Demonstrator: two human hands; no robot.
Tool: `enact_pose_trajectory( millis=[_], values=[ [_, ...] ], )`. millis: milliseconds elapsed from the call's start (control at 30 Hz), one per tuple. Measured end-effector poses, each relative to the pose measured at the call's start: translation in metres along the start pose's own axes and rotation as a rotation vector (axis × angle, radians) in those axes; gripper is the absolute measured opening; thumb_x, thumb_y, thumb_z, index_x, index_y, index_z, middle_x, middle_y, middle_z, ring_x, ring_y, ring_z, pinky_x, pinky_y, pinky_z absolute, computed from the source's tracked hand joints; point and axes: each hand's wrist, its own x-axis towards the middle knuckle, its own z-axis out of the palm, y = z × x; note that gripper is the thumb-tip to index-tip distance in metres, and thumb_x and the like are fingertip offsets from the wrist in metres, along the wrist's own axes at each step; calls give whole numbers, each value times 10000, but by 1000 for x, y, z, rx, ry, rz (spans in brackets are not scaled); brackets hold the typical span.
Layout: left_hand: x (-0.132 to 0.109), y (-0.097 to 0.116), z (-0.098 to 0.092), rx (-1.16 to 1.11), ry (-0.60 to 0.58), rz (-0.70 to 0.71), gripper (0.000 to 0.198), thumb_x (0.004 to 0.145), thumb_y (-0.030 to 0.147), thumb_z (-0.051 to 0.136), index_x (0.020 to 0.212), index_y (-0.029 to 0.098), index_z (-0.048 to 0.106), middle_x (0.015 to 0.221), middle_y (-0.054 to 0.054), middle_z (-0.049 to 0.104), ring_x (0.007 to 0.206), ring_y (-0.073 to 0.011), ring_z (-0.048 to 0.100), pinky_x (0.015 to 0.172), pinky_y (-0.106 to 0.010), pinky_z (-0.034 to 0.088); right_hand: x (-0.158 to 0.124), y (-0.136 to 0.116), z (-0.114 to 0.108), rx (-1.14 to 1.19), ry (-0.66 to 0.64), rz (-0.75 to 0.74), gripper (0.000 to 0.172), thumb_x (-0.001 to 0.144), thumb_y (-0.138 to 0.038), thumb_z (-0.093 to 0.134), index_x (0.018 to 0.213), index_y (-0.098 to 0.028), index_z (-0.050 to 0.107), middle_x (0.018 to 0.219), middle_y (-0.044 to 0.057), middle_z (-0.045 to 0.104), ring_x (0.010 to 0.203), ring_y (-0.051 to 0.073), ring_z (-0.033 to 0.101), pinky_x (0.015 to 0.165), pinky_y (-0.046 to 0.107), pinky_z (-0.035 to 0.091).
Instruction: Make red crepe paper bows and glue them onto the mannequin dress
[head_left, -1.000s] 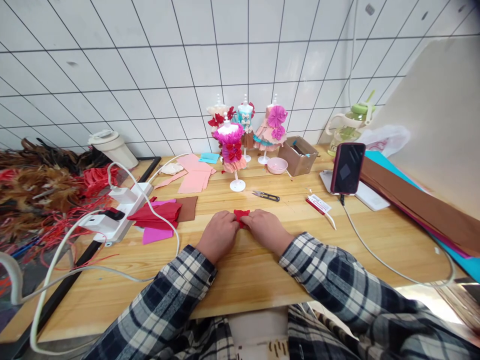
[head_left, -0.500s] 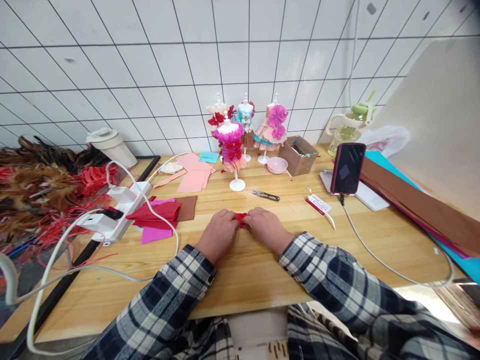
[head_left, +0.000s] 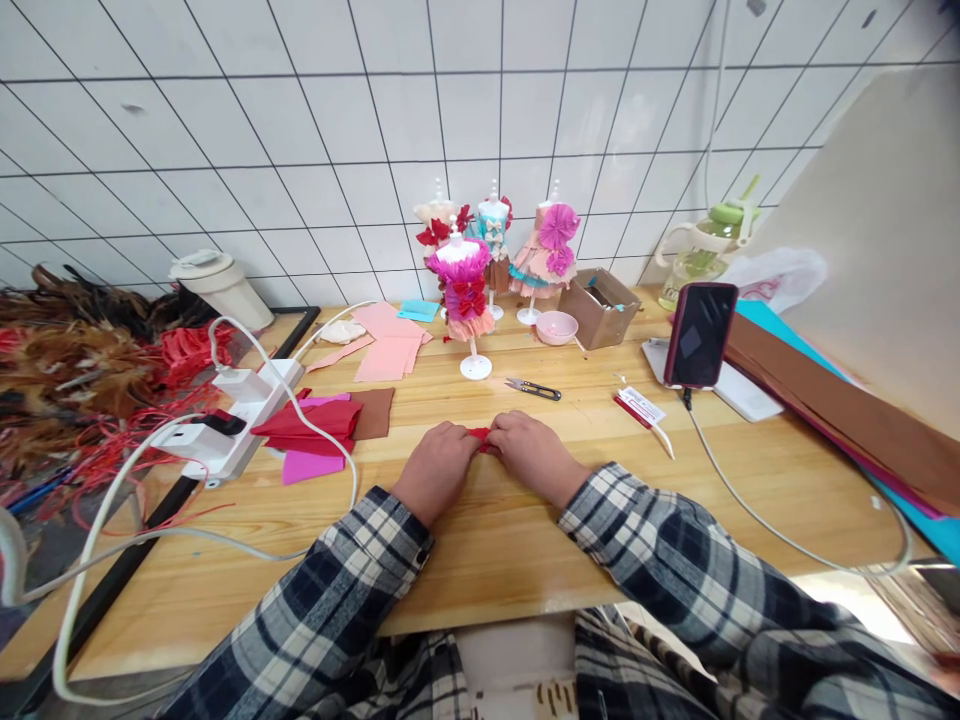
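Observation:
My left hand (head_left: 437,468) and my right hand (head_left: 531,455) rest side by side on the wooden table (head_left: 480,540), fingers curled together around a small piece of red crepe paper (head_left: 480,436). Only a thin strip of the red paper shows between the fingertips; the hands hide the rest of it. Small scissors (head_left: 532,388) lie just beyond the hands. A mannequin stand in a pink and red paper dress (head_left: 466,290) stands farther back.
Two more dressed mannequins (head_left: 551,250) stand by the tiled wall, beside a pink bowl (head_left: 556,327) and a cardboard box (head_left: 598,307). Red, pink and brown paper sheets (head_left: 322,425) and a power strip (head_left: 232,420) lie left. A propped phone (head_left: 697,335) and its cable are right.
My hands have closed in over the red paper, so less of it shows now than a second ago. The camera has tipped slightly.

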Motion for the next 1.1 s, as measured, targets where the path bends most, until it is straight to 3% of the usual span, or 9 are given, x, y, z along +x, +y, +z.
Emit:
enact_pose_trajectory(
  millis=[200,467,633,767,1100],
  values=[
    [0,-1,-1,-8,12,40,211,907,197,456,852,166,657,813,-74,615,821,-199,538,782,-339,414,-1,1,2,-27,15,26,246,948,-311,406,943,-205,627,880,56,644,825,180,561,710,270,385],
    [1,-4,4,-28,17,-29,309,948,266,381,876,163,663,765,-69,603,744,-193,532,726,-340,404,-3,-3,-2,-6,5,75,204,957,-325,392,1050,-224,542,887,48,631,828,167,567,685,248,384],
    [1,-4,2,-69,32,13,293,936,232,403,872,164,680,819,-77,605,837,-192,528,785,-334,403,-4,-1,3,-9,70,10,163,951,-278,412,973,-216,561,966,47,594,886,163,545,730,245,395],
    [1,-3,-2,-41,45,16,283,934,246,414,874,175,682,800,-76,609,835,-197,524,789,-345,392,-2,3,8,28,39,-10,224,961,-283,380,972,-200,588,913,47,596,880,162,552,776,252,397],
    [1,-2,-1,36,34,-40,315,945,285,393,848,176,672,747,-70,607,739,-200,530,734,-354,370,-1,0,3,46,-45,85,309,964,-343,342,1155,-235,558,950,68,613,813,178,614,696,262,420]
  ],
)
